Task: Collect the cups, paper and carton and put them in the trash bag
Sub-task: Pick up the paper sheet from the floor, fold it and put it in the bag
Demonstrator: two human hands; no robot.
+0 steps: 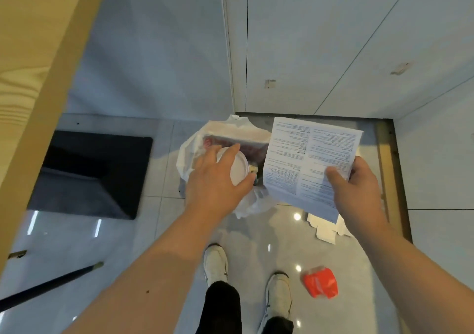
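A white trash bag (188,149) stands open on the tiled floor, with a reddish carton (252,151) showing inside it. My left hand (214,177) grips a white cup (239,168) by its base, directly above the bag's mouth. My right hand (355,187) pinches the lower edge of a printed paper sheet (305,154), held just right of the bag. A flattened white carton piece (325,231) lies on the floor below the paper. A crushed red cup (320,282) lies on the floor at the lower right.
A dark floor mat (89,174) lies left of the bag. A wooden panel (38,77) rises at the left, white cabinet doors (333,38) behind. A black rod (48,285) lies at the lower left. My white shoes (216,261) stand below the bag.
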